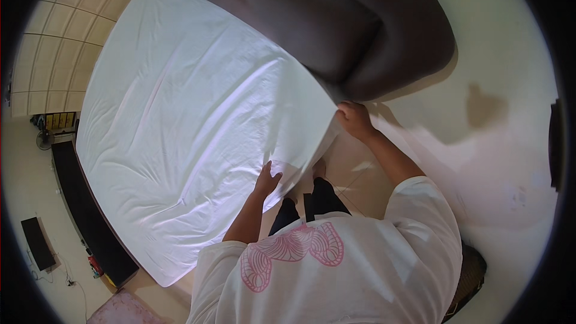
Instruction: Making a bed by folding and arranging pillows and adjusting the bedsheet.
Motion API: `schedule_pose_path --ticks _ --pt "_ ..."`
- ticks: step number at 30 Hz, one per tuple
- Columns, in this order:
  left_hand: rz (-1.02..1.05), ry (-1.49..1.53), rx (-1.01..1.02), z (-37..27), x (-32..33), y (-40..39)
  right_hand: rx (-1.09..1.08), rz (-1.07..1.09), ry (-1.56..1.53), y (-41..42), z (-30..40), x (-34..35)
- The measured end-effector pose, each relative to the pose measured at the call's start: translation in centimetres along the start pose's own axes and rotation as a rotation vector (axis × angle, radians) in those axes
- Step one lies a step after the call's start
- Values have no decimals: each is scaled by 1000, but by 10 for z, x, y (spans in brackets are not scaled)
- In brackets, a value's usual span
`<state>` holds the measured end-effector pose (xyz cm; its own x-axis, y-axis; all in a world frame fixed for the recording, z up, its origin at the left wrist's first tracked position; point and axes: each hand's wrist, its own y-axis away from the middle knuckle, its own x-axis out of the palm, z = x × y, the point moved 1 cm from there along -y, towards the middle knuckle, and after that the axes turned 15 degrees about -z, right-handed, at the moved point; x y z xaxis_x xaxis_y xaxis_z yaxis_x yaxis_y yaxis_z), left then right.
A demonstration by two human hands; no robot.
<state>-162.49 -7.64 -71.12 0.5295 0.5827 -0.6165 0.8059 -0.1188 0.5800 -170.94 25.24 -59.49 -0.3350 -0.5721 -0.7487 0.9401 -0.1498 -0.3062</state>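
Observation:
A large white sheet [180, 112], wrinkled with long folds, spreads over a wide flat surface before me. My right hand [355, 119] grips the sheet's corner beside the brown padded headboard or sofa back. My left hand [268, 180] is over the near part of the sheet, thumb and fingers apart; whether it touches the cloth I cannot tell. Between my hands the sheet's near edge hangs towards the floor. What lies under the sheet is hidden.
Brown padded furniture [342, 22] borders the sheet's upper right side. Past the far left side stand a long dark cabinet [90, 211] and a fan [45, 139]. A pinkish mat [123, 308] lies at lower left. My feet are on floor tiles [364, 184] near a pale wall [490, 175].

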Motion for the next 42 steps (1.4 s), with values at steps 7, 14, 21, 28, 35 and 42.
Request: schedule_pose_path --ticks 7,14,21,28,35,42 --pt "-54 175 70 -47 -18 10 13 83 -213 -9 59 -1" --pt "-178 299 164 -109 -53 40 -33 75 -571 -43 170 18" --pt "-696 454 -8 -70 -88 49 51 151 -981 -62 261 23" --pt "-1054 665 -241 33 -119 71 450 441 -1144 -46 261 35" --pt "-1425 808 -72 84 -230 118 493 586 -648 27 263 69" --pt "-1355 846 301 77 -319 130 594 823 -615 108 299 107"
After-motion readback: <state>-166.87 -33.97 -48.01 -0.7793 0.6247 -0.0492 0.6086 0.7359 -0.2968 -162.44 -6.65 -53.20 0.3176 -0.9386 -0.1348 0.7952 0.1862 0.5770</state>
